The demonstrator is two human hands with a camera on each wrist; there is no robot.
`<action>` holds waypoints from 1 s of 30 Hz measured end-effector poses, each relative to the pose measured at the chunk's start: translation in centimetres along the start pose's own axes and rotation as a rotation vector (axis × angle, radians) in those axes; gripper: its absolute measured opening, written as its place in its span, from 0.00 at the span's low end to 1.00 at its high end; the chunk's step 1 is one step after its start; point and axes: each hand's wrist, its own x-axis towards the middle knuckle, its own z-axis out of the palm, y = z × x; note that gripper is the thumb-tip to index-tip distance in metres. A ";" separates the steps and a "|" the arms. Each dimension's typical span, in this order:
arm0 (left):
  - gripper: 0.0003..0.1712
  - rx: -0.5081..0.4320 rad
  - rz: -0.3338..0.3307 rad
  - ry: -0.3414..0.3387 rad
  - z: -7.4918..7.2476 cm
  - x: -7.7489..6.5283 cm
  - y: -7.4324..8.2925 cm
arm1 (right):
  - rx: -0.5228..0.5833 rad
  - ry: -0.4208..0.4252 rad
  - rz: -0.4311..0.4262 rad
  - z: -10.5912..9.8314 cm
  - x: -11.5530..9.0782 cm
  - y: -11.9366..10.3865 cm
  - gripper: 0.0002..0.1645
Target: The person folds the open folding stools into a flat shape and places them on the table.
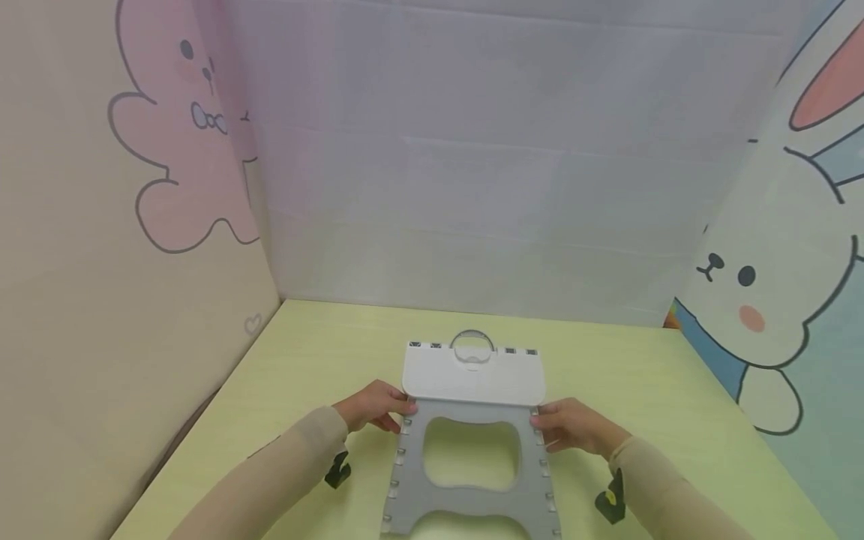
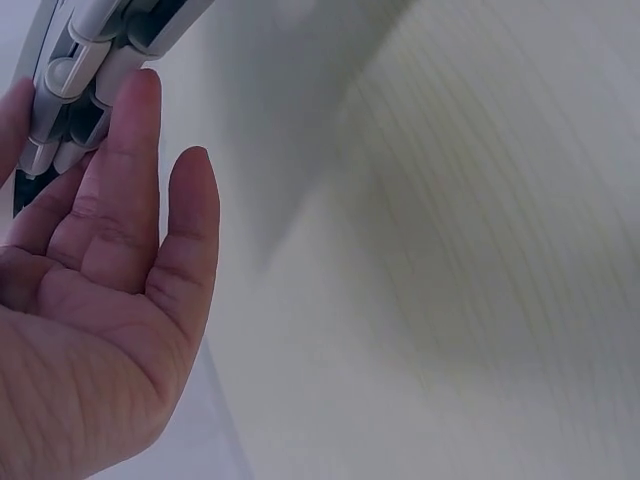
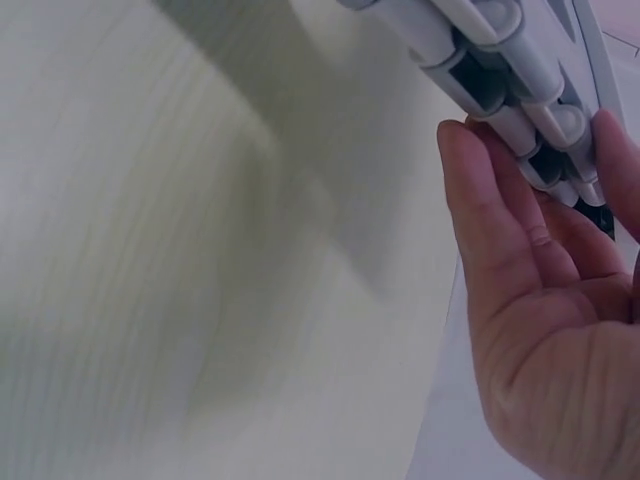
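Observation:
In the head view a folding step stool (image 1: 475, 373) stands out flat, its white top panel at the far end and its grey leg panel (image 1: 472, 497) toward me. A handle loop (image 1: 472, 337) sticks up from the top panel. My left hand (image 1: 373, 406) grips the left edge just below the white panel, thumb on the near face. Opposite it, my right hand (image 1: 570, 424) grips the right edge the same way. Both wrist views show fingers behind the hinged edge (image 2: 75, 85) of the stool, with the little finger held off in the left one. The leg ends run out of the head view.
A pale yellow tabletop (image 1: 324, 337) lies under the stool, with shadows cast on it. White cloth (image 1: 472, 187) hangs behind, and printed panels with a pink figure (image 1: 182, 172) and a rabbit (image 1: 763, 300) flank both sides. Dark clips (image 1: 337, 470) hang at the sleeves.

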 end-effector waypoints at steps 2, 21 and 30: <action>0.15 0.008 -0.001 -0.002 0.0 0.2 -0.2 | 0.005 -0.001 0.006 0.0 0.0 0.1 0.19; 0.14 0.006 -0.034 -0.021 0.5 0.8 -1.8 | 0.017 -0.002 0.045 0.6 0.5 1.1 0.18; 0.14 0.003 -0.033 -0.023 0.8 0.6 -2.3 | 0.006 0.000 0.052 1.0 0.8 1.7 0.19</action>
